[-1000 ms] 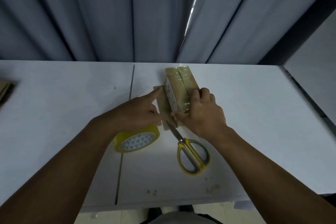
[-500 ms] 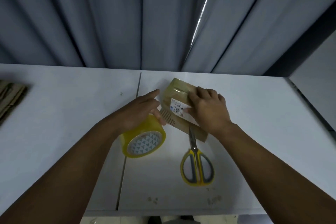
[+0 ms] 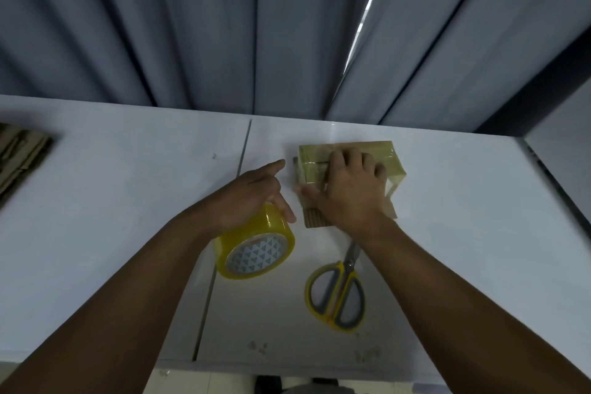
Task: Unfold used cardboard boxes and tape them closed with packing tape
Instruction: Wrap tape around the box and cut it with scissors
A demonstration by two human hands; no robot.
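Pressing down on a small cardboard box [image 3: 391,163], the right hand [image 3: 348,192] is lying palm-down across its top. Its fingers [image 3: 355,160] are resting close together over the glossy taped surface, and its thumb [image 3: 302,191] is spreading out toward 9 o'clock along the box's near-left edge. The box is sitting on the white table [image 3: 112,201] at about 1 o'clock from the table's middle, near the far edge, with a brown flap [image 3: 315,217] sticking out from under the hand toward 6 o'clock.

The left hand [image 3: 252,198] is holding a roll of yellow packing tape [image 3: 256,249] just beside the box, at the box's 8 o'clock. Its thumb and lower fingers are clamping the roll's rim, while its index finger [image 3: 275,166] is stretching straight out toward 1 o'clock, its tip stopping just short of the box's left corner. The roll is tilting so that its patterned core is facing the camera; whether it is touching the table cannot be told.

Yellow-handled scissors [image 3: 339,294] are lying closed on the table at the box's 6 o'clock, blades pointing toward 12 o'clock and running under the right wrist. A stack of flattened cardboard [image 3: 19,153] is lying at 9 o'clock, at the table's left edge, well apart from both hands. A grey curtain [image 3: 192,25] is hanging behind the table at 12 o'clock.
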